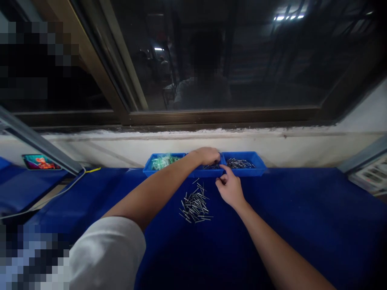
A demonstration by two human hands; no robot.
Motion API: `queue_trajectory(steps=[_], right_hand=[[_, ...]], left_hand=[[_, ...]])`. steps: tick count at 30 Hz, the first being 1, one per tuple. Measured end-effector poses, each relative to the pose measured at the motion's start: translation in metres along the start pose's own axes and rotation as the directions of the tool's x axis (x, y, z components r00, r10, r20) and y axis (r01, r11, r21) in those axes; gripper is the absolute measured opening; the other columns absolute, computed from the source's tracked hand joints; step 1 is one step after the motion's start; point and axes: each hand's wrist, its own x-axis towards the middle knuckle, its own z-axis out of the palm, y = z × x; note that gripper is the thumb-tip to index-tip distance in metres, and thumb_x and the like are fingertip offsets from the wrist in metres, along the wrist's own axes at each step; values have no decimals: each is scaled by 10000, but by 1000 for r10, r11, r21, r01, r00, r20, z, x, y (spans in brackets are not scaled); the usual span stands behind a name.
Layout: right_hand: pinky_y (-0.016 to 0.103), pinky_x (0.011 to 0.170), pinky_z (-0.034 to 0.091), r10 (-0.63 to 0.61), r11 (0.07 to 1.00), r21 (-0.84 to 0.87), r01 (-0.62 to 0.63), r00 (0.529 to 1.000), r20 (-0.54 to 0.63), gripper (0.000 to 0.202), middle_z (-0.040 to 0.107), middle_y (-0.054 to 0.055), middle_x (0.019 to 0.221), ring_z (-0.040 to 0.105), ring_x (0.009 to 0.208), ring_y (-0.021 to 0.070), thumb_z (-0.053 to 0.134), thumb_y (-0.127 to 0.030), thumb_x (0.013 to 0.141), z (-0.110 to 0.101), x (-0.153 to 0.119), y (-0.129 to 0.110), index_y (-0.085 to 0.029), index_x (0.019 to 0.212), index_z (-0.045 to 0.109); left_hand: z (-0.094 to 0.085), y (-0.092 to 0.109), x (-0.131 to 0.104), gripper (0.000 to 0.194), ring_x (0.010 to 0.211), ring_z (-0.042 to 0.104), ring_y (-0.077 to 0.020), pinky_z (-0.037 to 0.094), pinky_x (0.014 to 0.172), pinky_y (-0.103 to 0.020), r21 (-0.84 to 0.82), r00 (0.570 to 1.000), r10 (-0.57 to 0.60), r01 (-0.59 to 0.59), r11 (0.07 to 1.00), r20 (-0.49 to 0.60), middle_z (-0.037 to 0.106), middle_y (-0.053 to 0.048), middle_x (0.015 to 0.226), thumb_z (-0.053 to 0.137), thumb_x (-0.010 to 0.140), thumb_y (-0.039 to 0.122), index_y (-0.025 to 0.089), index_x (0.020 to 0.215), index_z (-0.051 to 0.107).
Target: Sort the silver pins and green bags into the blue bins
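Curls left hand [208,154] into middle blue bin [208,173], pinch hidden, impossible to tell; spreads right hand's [232,189] index finger from thumb at bin's rim, beyond heaped metal pins [196,206] on blue tabletop [302,213].

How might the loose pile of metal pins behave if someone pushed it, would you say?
The pin pile would probably spread, as the pieces lie loose and crisscrossed. Each looks straight and shiny, so likely stiff and perhaps slippery.

Three blue bins [245,173], one metal-pin pile [196,206], one lit screen [41,162], one cable [54,197].
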Motion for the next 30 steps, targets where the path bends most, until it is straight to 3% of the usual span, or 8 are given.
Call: queue_trajectory(steps=[5, 9, 14, 17, 26, 30], right_hand=[[237, 607, 419, 9, 1000, 21, -9, 1000, 25, 474, 564, -48, 573, 544, 532, 125, 465, -201, 727, -1, 1, 2, -172, 1200, 460], [242, 622, 424, 2, 999, 42, -3, 1000, 29, 476, 571, -43, 584, 549, 547, 129, 472, -197, 724, -3, 1, 2, -179, 1200, 462], [245, 617, 426, 3, 999, 49, -5, 999, 40, 479, 571, -36, 585, 551, 549, 133, 476, -194, 724, -2, 2, 2, -177, 1202, 465], [244, 616, 427, -5, 999, 50, 3, 999, 41, 479, 573, -35, 586, 553, 552, 133, 476, -194, 725, -2, 2, 3, -178, 1204, 466], [240, 601, 425, -15, 999, 44, 13, 999, 51, 493, 592, -30, 610, 561, 572, 137, 476, -199, 726, -1, 1, 6, -184, 1218, 453], [239, 595, 427, -18, 999, 41, 16, 999, 50, 487, 594, -22, 620, 564, 583, 141, 481, -202, 720, 0, 1, 7, -179, 1206, 465]], left_hand=[[-6, 0, 1, 228, 763, 606, -202, 422, 709, -297, 66, 997, 50, -54, 996, 54, 676, -104, 837, 505, 757, 191, 173, 901, 681], [-13, -8, -16, 251, 729, 597, -184, 422, 697, -284, 59, 999, -45, 44, 997, 22, 666, -104, 814, 484, 772, 244, 150, 923, 661], [-12, -20, -31, 190, 721, 587, -170, 428, 686, -268, -56, 990, -143, 142, 988, -14, 658, -66, 768, 553, 710, 266, 169, 819, 674], [-7, -14, -27, 158, 722, 598, -190, 439, 693, -288, -62, 983, -181, 179, 982, -14, 656, -85, 748, 576, 676, 223, 148, 766, 682], [-5, 8, -12, 205, 812, 628, -228, 472, 709, -281, 24, 978, -201, 200, 979, 62, 668, -155, 860, 551, 700, 145, 102, 861, 670], [-2, 12, -11, 224, 830, 636, -226, 481, 709, -265, 21, 955, -280, 279, 960, 102, 667, -166, 899, 550, 715, 147, 101, 905, 660]])
